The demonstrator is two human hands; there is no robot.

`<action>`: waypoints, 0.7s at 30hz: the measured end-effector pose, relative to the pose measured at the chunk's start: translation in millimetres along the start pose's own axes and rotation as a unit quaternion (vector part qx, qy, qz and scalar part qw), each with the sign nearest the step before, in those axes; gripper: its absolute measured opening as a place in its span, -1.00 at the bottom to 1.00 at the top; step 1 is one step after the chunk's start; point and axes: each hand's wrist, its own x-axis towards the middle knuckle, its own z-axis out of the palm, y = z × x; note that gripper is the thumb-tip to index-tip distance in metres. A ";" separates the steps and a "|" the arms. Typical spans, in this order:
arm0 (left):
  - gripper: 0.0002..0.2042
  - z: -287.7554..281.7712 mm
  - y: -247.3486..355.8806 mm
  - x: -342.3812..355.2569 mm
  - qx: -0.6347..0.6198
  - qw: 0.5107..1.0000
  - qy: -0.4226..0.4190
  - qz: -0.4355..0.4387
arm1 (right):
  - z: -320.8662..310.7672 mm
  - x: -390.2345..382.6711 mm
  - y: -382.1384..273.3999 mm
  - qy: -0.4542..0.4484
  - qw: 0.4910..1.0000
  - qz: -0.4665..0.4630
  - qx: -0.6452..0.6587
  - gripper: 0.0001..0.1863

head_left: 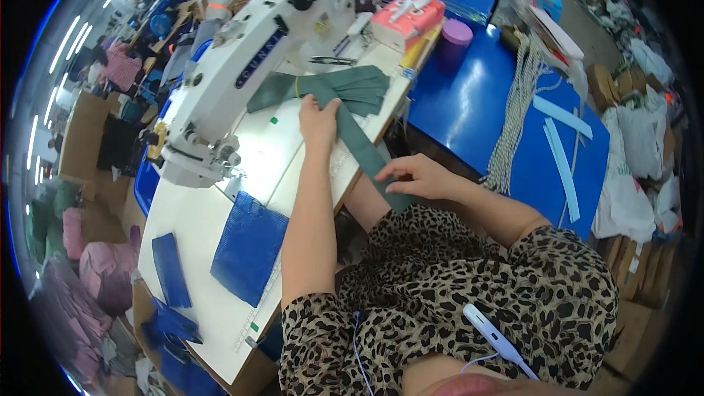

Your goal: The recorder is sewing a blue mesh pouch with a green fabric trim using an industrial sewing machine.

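Note:
A bundle of dark green fabric strips [363, 86], tied with a thin yellow band [297, 86], lies on the white sewing table behind my left hand. My left hand [320, 123] is closed on a green fabric strip [356, 139] beside this bundle. From there the strip runs down over the table's right edge toward my lap. My right hand [422, 176] has its bent fingers on the strip's lower part, close to my body. Left of both hands stands a white sewing machine [257, 44]; its needle area is away from the strip.
Blue mesh pieces [251, 246] lie on the table's near part. Behind the bundle are thread snips [331, 61] and a red tissue box [407, 20]. A blue table [469, 114] at right carries a purple-lidded container [456, 35], braided cords [511, 121] and light blue strips [561, 169].

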 end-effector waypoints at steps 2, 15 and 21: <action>-0.78 4.8 -6.2 8.4 0.039 0.999 0.013 0.024 | 0.1 -2.4 -4.5 0.069 0.997 -0.019 -0.006 -0.62; -0.71 -60.2 47.1 -101.4 -0.341 0.923 -0.154 -0.091 | -167.4 -94.6 121.2 0.368 0.834 0.240 -0.334 -0.69; -0.76 -76.3 42.6 -127.8 -0.340 0.922 -0.152 -0.104 | -193.8 -157.8 147.7 0.291 0.796 0.375 -0.375 -0.75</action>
